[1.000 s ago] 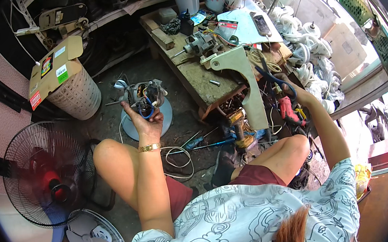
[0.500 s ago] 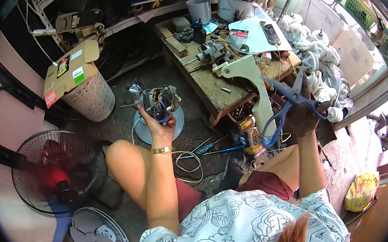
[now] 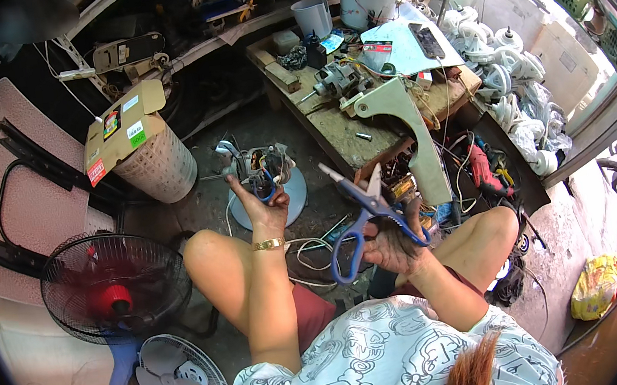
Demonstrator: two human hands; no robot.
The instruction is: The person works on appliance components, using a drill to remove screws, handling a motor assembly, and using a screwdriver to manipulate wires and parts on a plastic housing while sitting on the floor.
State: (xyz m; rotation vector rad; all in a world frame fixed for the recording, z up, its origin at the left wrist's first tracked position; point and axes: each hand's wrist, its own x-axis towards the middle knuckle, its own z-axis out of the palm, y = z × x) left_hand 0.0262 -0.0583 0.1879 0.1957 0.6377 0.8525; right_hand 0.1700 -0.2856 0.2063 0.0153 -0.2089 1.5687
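Note:
In front of me, to the left, an opened-up fan motor (image 3: 266,165) with bare wires stands over a round pale base (image 3: 288,198). My left hand (image 3: 266,211) is closed at its near side, thumb up along it; some of the fingers are hidden. A pair of scissors (image 3: 379,211) with blue handles is in my right hand (image 3: 397,247). Its blades are spread and point away from me, toward the workbench (image 3: 332,133). The hand is partly turned palm up beneath the handles.
A red power drill (image 3: 487,172) and cables lie right of the bench. Another motor (image 3: 337,79) and a pale curved plastic part (image 3: 411,127) rest on the bench. At left are a caged fan (image 3: 115,287), a fan blade with grille (image 3: 184,381) and a boxed-over basket (image 3: 161,164).
My right hand has brought the scissors left and lower, from beside the pale plastic part to in front of me. The left hand stays at the fan motor. My right knee has risen.

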